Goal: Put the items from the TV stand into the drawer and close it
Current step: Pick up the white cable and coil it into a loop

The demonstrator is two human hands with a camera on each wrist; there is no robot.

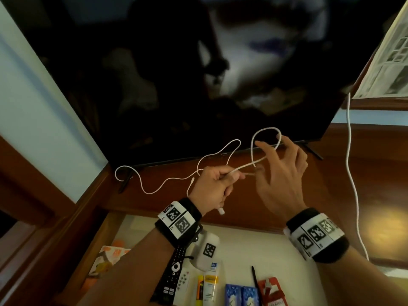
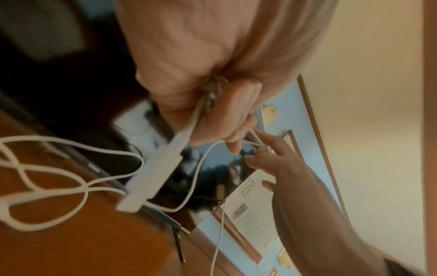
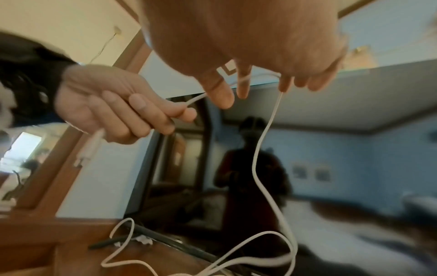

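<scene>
The head view is dim and warm. Beyond the hands the television screen [image 1: 198, 74] is dark, with a pale, smeared reflection of the room on it. A soft yellow glare patch lies on the wooden TV stand [image 1: 379, 230] to the right of the right hand [image 1: 284, 173]. Straight edges bow toward the corners from the wide lens. Both wrist views are brighter, lit from cream walls and blue walls behind the hands, yet heavily motion-blurred: the left hand [image 2: 212, 65] close to the lens is soft, and the white cable [image 3: 262, 149] smears at its lower loops.
</scene>
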